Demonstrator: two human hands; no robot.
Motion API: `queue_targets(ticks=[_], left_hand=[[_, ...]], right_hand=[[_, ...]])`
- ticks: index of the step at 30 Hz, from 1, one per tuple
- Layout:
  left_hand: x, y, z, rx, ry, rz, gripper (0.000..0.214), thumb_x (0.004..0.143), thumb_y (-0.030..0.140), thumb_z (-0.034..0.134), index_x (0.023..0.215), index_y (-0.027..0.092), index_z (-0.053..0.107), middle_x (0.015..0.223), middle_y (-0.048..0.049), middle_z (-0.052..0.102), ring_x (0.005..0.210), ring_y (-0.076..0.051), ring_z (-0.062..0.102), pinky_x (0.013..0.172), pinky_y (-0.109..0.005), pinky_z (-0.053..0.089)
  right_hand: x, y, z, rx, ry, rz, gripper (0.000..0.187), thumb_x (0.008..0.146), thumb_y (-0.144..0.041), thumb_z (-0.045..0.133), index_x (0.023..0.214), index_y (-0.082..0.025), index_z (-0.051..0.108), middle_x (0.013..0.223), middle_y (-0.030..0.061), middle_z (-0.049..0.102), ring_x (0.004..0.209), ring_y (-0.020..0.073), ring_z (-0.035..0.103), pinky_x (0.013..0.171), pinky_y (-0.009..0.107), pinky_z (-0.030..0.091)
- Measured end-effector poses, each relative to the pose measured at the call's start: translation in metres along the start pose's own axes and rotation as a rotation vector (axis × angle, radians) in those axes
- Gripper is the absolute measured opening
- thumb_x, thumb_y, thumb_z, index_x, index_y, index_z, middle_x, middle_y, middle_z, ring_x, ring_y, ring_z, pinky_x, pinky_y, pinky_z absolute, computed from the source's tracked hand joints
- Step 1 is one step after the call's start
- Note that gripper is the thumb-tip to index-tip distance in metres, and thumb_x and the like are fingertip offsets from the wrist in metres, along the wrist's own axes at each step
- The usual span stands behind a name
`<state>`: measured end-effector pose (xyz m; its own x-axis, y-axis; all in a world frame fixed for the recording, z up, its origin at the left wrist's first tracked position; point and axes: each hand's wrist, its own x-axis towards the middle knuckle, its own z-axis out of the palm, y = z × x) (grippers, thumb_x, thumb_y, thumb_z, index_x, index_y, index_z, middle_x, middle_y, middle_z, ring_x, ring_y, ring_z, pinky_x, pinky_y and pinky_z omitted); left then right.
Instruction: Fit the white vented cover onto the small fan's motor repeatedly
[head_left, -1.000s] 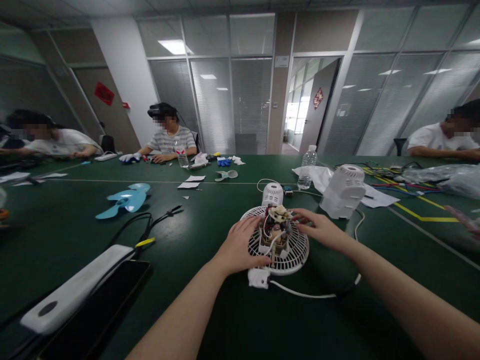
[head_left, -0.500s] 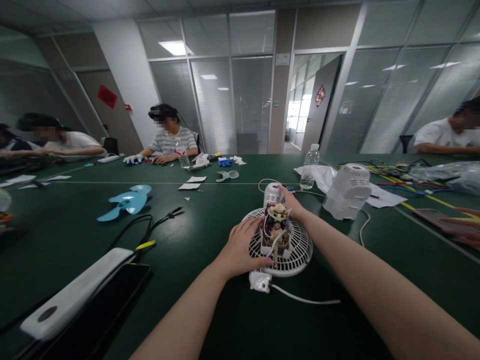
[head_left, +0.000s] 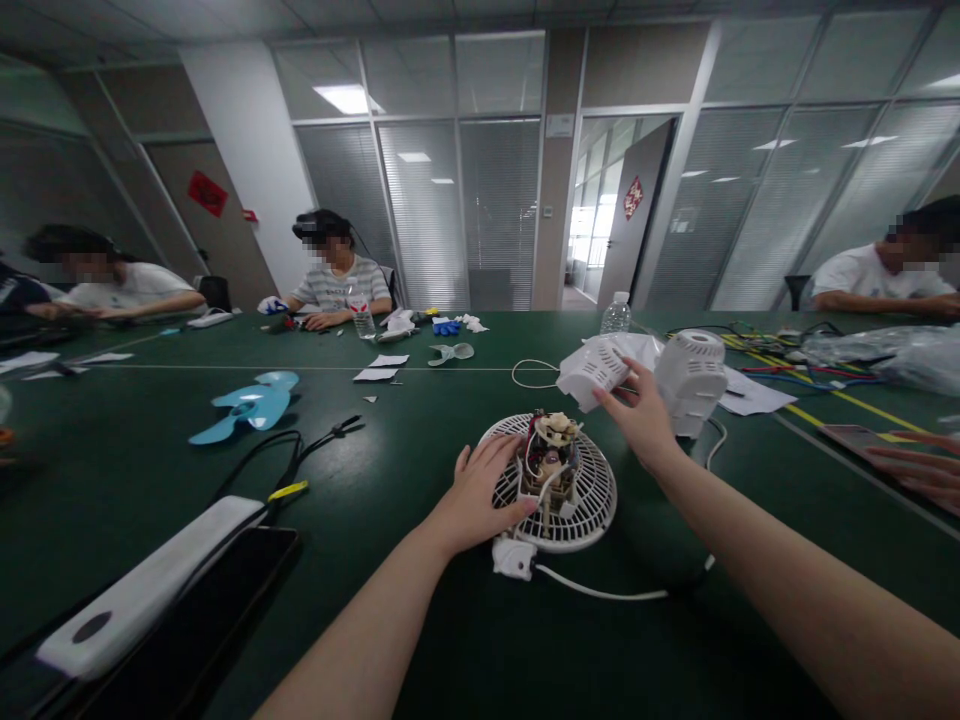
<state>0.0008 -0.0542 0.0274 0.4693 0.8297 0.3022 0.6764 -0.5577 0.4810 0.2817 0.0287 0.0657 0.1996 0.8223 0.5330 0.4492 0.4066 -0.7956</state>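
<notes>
On the green table lies a round white fan guard (head_left: 592,500) with a bare fan motor (head_left: 553,455) standing on it, wires and windings exposed. My left hand (head_left: 480,495) rests across the guard's left side, fingers outstretched against the motor's edge and thumb apart. A white vented plastic housing (head_left: 592,370) is pinched, tilted, between the thumb and fingers of my right hand (head_left: 641,410), off to the right above the table. Close behind that hand stands a second white vented housing (head_left: 690,380). A small white block (head_left: 514,558) with a cord sits below the guard.
Blue fan blades (head_left: 251,405) lie left, beyond a white power strip (head_left: 154,585) and a dark phone (head_left: 195,620). A water bottle (head_left: 616,312), papers (head_left: 757,392) and tangled cables are at the right back. A co-worker's hand (head_left: 926,460) is at the right edge; other people sit around the table.
My right hand has lifted the vented housing from behind the motor and carried it right, near the second housing. My left hand stays on the guard.
</notes>
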Motion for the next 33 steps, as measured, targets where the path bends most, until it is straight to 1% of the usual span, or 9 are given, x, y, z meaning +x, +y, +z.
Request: queue_targets(ticks=[3,5,8,11,15,18,25,29,33], left_hand=[[-0.001,0.001,0.000,-0.048,0.005,0.000,0.086,0.083,0.064,0.060,0.152,0.027,0.025,0.159,-0.0081,0.030,0.147,-0.030,0.024,0.120,-0.054,0.022],[-0.001,0.001,0.000,-0.076,0.026,-0.010,0.087,0.082,0.062,0.063,0.152,0.026,0.027,0.158,-0.0088,0.031,0.146,-0.030,0.026,0.119,-0.051,0.027],[0.000,0.002,0.004,-0.091,0.077,-0.029,0.085,0.080,0.057,0.067,0.150,0.024,0.032,0.155,-0.0102,0.036,0.143,-0.031,0.032,0.118,-0.051,0.029],[0.001,0.002,0.008,-0.094,0.117,-0.027,0.083,0.078,0.053,0.071,0.147,0.024,0.036,0.152,-0.0100,0.039,0.142,-0.030,0.034,0.118,-0.051,0.030],[0.001,0.003,0.010,-0.093,0.143,-0.012,0.082,0.077,0.052,0.072,0.146,0.025,0.037,0.151,-0.0100,0.041,0.141,-0.030,0.036,0.117,-0.052,0.032],[0.001,0.004,0.011,-0.088,0.148,-0.016,0.082,0.077,0.051,0.071,0.146,0.025,0.036,0.150,-0.0105,0.042,0.141,-0.031,0.037,0.116,-0.053,0.032],[0.000,0.005,0.014,-0.089,0.152,-0.056,0.084,0.077,0.050,0.072,0.147,0.024,0.034,0.153,-0.0109,0.038,0.141,-0.031,0.035,0.117,-0.052,0.031],[0.000,0.007,0.013,-0.113,0.144,-0.086,0.095,0.076,0.050,0.073,0.152,0.026,0.022,0.157,-0.0117,0.030,0.144,-0.034,0.030,0.117,-0.056,0.030],[0.000,0.011,0.012,-0.107,0.142,-0.072,0.099,0.077,0.049,0.072,0.154,0.030,0.013,0.161,-0.0106,0.023,0.147,-0.035,0.024,0.117,-0.059,0.026]], right_hand=[[-0.025,-0.023,-0.021,0.278,0.036,0.049,0.077,0.078,-0.050,0.072,0.144,-0.029,0.035,0.135,0.0115,0.057,0.115,0.0277,0.063,0.098,0.048,0.053],[-0.043,-0.034,-0.027,0.416,0.074,0.075,0.073,0.078,-0.046,0.075,0.141,-0.033,0.040,0.134,0.0086,0.058,0.118,0.0276,0.061,0.102,0.051,0.049],[-0.064,-0.041,-0.026,0.484,0.070,0.083,0.068,0.079,-0.042,0.075,0.139,-0.034,0.043,0.131,0.0068,0.059,0.119,0.0268,0.059,0.107,0.054,0.044],[-0.073,-0.041,-0.021,0.484,-0.024,0.056,0.071,0.081,-0.041,0.073,0.143,-0.036,0.039,0.134,0.0068,0.059,0.123,0.0270,0.057,0.108,0.053,0.044],[-0.077,-0.038,-0.018,0.388,-0.163,0.025,0.078,0.085,-0.045,0.069,0.151,-0.038,0.028,0.143,0.0080,0.053,0.128,0.0303,0.053,0.106,0.054,0.045],[-0.079,-0.034,-0.019,0.283,-0.227,-0.004,0.079,0.088,-0.050,0.063,0.154,-0.038,0.022,0.149,0.0076,0.048,0.133,0.0327,0.049,0.108,0.057,0.042],[-0.087,-0.028,-0.015,0.077,-0.307,-0.112,0.074,0.094,-0.051,0.051,0.156,-0.037,0.013,0.155,0.0063,0.039,0.134,0.0341,0.048,0.107,0.058,0.043],[-0.090,-0.032,-0.013,-0.112,-0.309,-0.232,0.073,0.096,-0.048,0.049,0.157,-0.033,0.012,0.159,0.0072,0.033,0.139,0.0346,0.040,0.112,0.058,0.036],[-0.094,-0.040,-0.012,-0.218,-0.293,-0.273,0.072,0.097,-0.045,0.046,0.158,-0.029,0.009,0.157,0.0113,0.034,0.141,0.0352,0.037,0.114,0.060,0.033]])
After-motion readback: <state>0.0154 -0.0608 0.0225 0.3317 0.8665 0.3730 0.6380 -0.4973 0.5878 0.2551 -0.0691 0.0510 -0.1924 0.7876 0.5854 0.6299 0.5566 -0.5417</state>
